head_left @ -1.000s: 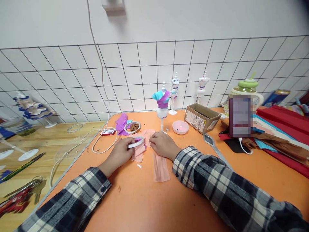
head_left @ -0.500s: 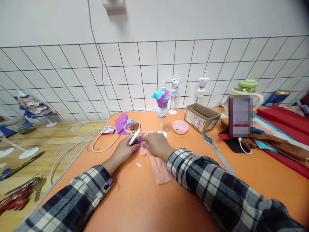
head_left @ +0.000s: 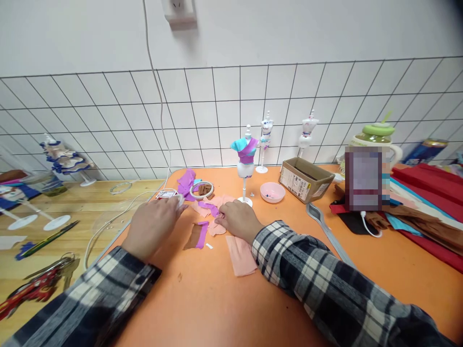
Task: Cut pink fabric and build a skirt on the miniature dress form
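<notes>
My right hand (head_left: 238,220) is closed, its fingertips pinching the end of a narrow purple crepe-paper strip (head_left: 209,208). Pale pink crumpled paper (head_left: 217,229) lies under and around those fingers, and a larger pink piece (head_left: 240,255) sits below the wrist. My left hand (head_left: 154,226), held over the table's left side, is closed on a small white object (head_left: 180,200), blurred and mostly covered by the fingers. Between the hands lies a brown piece with purple edging (head_left: 197,235). Behind stands a small white dress form (head_left: 246,168) wrapped in turquoise and purple.
A pink bowl (head_left: 272,193), a cardboard box (head_left: 307,179) and a grey strap (head_left: 327,233) are to the right. A tape ring (head_left: 195,195) and purple paper (head_left: 186,183) lie at the back. A white cable (head_left: 108,217) crosses the left side, near red-handled scissors (head_left: 32,289).
My left hand has moved left, away from my right hand, with the white object. The brown and purple piece is now uncovered. My right hand has stayed nearly in place.
</notes>
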A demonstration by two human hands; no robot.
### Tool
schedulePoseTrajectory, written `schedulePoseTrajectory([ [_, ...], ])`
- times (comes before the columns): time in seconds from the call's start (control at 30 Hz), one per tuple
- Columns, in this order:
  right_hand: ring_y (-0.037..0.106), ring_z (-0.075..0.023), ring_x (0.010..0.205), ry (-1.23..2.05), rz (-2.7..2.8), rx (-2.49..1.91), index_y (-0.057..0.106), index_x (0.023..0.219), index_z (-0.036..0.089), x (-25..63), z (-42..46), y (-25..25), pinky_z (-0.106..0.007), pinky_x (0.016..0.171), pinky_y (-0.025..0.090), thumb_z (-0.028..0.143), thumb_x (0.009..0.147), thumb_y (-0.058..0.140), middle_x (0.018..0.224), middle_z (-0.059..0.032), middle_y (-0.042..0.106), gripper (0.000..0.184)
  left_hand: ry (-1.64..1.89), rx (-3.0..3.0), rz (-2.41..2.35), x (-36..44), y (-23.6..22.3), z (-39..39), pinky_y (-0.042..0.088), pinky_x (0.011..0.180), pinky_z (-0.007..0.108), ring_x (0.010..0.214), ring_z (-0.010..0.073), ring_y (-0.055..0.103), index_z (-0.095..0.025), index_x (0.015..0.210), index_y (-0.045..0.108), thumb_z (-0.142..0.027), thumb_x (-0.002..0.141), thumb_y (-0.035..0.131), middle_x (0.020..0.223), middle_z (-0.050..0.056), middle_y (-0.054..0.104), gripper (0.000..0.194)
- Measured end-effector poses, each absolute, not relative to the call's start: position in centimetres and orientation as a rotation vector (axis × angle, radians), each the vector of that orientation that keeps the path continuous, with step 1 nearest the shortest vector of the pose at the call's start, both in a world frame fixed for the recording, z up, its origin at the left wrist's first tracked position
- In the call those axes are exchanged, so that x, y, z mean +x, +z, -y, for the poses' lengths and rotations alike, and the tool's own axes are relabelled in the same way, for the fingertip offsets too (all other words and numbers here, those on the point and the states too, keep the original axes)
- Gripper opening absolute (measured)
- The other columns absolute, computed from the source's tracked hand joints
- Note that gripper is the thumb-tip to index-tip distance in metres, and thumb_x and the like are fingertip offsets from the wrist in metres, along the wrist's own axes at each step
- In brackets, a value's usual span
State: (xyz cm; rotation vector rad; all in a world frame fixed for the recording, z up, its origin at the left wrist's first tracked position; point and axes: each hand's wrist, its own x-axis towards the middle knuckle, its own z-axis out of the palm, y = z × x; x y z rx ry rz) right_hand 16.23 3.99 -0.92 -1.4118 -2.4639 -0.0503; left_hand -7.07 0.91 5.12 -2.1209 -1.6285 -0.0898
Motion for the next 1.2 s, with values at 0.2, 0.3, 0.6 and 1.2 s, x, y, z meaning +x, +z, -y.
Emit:
schedulePoseTrajectory([
  [0.2, 0.052, -0.0265, 0.108, -0.08, 2.465, -1.338, 0.07, 0.101, 0.019, 16.4, -3.4, -0.4, -0.04, 0.087, 0.037, 0.049, 0.09, 0.055, 0.112, -0.0101, 0.066, 0.035, 0.308, -2.14, 1.832, -6.3, 3.5, 2.3, 0.036, 0.058, 0.035, 0.076, 0.034, 0.068, -0.015, 0.087, 0.062, -0.04, 0.098, 0.032, 0.079, 0.016, 0.07, 0.04],
  [0.3, 0.053, -0.0268, 0.104, -0.107, 2.472, -1.317, 0.072, 0.096, 0.018, 16.4, -3.4, -0.4, -0.041, 0.086, 0.036, 0.035, 0.092, 0.053, 0.105, -0.011, 0.067, 0.026, 0.268, -2.144, 1.798, -5.5, 3.1, 2.6, 0.039, 0.061, 0.037, 0.079, 0.0361, 0.066, -0.013, 0.091, 0.063, -0.05, 0.095, 0.038, 0.083, 0.018, 0.068, 0.045],
  [0.6, 0.058, -0.0237, 0.099, -0.026, 2.44, -1.377, 0.068, 0.099, 0.022, 16.6, -4.4, -1.2, -0.037, 0.083, 0.036, 0.04, 0.091, 0.058, 0.097, -0.0067, 0.068, 0.022, -0.087, -2.797, 1.261, -3.1, 3.8, -2.1, 0.045, 0.086, 0.035, 0.107, 0.0268, 0.06, -0.021, 0.115, 0.06, -0.027, 0.09, 0.054, 0.125, 0.013, 0.059, 0.027],
  [1.2, 0.059, -0.0204, 0.097, 0.069, 2.42, -1.347, 0.065, 0.101, 0.021, 16.7, -4.9, -1.4, -0.032, 0.078, 0.036, 0.036, 0.088, 0.062, 0.099, -0.0042, 0.067, 0.02, -0.024, -2.421, 1.799, -6.0, 3.6, -5.1, 0.044, 0.064, 0.033, 0.079, 0.0291, 0.068, -0.021, 0.09, 0.074, -0.025, 0.079, 0.048, 0.086, 0.013, 0.075, 0.028],
])
